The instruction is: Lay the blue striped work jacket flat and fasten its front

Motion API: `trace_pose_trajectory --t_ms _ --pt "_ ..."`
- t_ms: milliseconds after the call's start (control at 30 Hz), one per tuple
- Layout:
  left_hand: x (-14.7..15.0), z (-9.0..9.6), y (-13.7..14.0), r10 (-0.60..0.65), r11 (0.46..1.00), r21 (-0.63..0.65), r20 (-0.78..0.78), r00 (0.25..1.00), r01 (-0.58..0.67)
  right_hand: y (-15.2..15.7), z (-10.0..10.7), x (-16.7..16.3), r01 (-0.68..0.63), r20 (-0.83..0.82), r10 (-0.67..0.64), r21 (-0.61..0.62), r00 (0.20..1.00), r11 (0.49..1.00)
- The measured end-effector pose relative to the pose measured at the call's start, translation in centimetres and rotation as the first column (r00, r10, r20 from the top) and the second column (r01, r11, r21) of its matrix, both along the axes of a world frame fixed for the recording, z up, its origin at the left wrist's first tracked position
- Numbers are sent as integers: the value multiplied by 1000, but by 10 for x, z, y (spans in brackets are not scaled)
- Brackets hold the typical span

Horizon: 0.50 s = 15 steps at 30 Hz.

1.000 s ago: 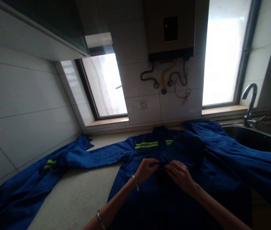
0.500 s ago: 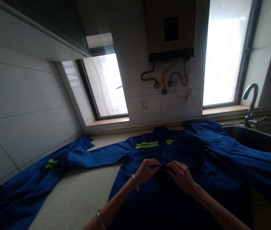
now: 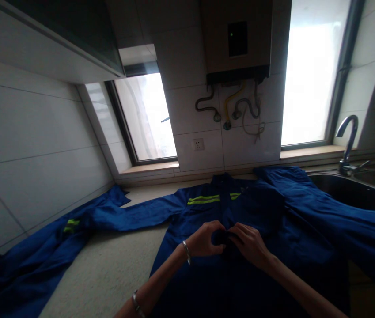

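A dark blue work jacket with yellow-green reflective stripes lies spread front up, its collar towards the wall. My left hand, with silver bangles on its arm, is at the middle of the jacket's front, its fingers and thumb curved around a bit of the cloth. Right beside it, my right hand pinches the front edge of the same jacket. The fingertips of both hands nearly meet. In the dark cloth I cannot make out any button between them.
A blue garment with a yellow-green patch lies along the left wall on the pale countertop. More blue cloth reaches towards the sink and its faucet. A water heater hangs above.
My left thumb has moved down, away from the index finger, leaving a wider gap with dark cloth in it. My right hand has barely moved, and the jacket lies as before.
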<state>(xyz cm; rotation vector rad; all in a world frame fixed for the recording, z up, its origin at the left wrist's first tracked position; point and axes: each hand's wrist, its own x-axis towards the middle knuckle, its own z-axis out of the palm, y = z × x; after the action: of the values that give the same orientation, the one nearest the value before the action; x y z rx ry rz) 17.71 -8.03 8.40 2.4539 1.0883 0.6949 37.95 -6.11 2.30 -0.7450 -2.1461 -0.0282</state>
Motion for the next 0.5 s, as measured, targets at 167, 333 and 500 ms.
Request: trace_pose_trajectory --t_ms 167,333,500 --pt "4 -5 1 34 999 19 -92 995 -32 -1 -4 0 -44 17 44 -24 999 999" --pt "5 -4 0 18 1000 3 -179 984 -18 -5 -4 1 -104 38 105 -31 994 994" --pt "5 -6 1 -27 999 27 -202 979 33 -7 0 0 -128 73 132 -52 989 990"
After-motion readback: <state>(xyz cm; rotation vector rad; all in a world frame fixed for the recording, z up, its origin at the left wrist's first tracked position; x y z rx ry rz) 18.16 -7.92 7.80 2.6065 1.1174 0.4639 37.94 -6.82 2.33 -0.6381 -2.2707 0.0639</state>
